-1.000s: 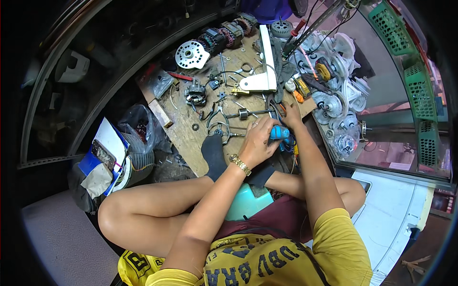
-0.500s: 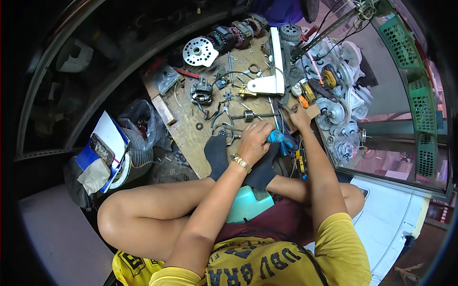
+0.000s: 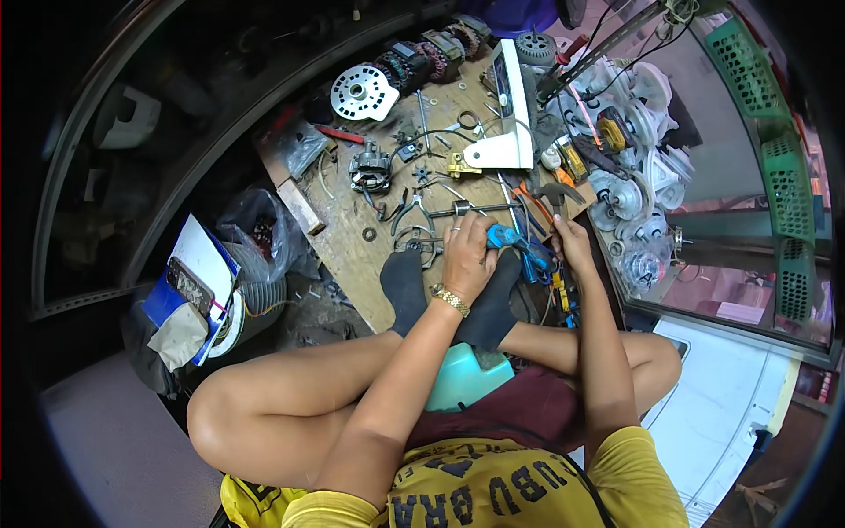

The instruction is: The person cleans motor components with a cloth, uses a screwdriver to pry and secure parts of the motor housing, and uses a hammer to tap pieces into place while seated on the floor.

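My left hand [image 3: 468, 257] is closed around a screwdriver with a blue handle [image 3: 504, 236]. The handle sticks out on the right of my fist, and the thin shaft points left toward a round metal part [image 3: 414, 241] on the board, by my sock-covered feet. Whether the tip touches that part I cannot tell. My right hand [image 3: 572, 246] grips a hammer [image 3: 556, 191] by its handle, its dark head raised beyond my fingers. A motor shaft with a dark cylinder [image 3: 460, 208] lies just past my left hand.
Pliers [image 3: 414, 209], a small motor [image 3: 370, 169] and a white bracket [image 3: 497, 155] lie on the wooden board [image 3: 348, 255]. Wound coils [image 3: 440, 53] line the far edge. White plastic parts [image 3: 629, 194] pile up at right, beside the glass. A teal piece [image 3: 462, 378] sits between my legs.
My right hand has drawn back toward me and lifted the hammer, whose head now shows clearly. My left hand keeps its grip on the screwdriver. The view has shifted slightly.
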`<move>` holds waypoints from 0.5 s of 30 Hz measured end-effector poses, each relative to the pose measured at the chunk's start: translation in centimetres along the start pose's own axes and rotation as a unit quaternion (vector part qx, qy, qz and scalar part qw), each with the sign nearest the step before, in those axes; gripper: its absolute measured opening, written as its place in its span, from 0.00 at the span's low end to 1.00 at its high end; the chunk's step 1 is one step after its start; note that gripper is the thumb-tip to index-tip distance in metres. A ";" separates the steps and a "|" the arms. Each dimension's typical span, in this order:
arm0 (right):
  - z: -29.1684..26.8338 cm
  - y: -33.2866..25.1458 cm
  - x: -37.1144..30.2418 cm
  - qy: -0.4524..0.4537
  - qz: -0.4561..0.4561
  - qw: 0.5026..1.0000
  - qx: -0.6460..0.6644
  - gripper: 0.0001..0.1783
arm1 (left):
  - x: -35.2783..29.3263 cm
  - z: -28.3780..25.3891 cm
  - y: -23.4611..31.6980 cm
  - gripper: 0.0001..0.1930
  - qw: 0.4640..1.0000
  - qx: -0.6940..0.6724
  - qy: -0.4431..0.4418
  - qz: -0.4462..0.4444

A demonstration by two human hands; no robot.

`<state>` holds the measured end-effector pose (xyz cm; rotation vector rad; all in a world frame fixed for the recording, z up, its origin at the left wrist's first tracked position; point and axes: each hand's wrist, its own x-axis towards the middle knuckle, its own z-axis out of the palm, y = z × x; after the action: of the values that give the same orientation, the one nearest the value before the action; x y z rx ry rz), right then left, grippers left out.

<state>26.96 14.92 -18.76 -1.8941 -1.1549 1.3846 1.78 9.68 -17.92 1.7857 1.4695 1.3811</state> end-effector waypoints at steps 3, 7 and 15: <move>-0.1 -0.8 -2.5 0.009 0.005 0.997 0.081 0.23 | 0.0 0.1 -0.1 0.23 0.999 0.012 0.035 0.001; -0.1 -1.4 -5.2 -0.010 -0.029 0.990 0.140 0.22 | -0.2 0.1 -0.5 0.24 0.998 0.027 0.061 0.010; 0.4 -4.5 -8.9 -0.054 -0.105 0.976 0.183 0.22 | -0.6 0.9 -0.3 0.25 0.994 0.038 0.098 -0.004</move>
<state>24.12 9.43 -10.88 -1.4156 -1.0322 1.4772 2.47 9.45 -18.72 1.7288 1.6469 1.5523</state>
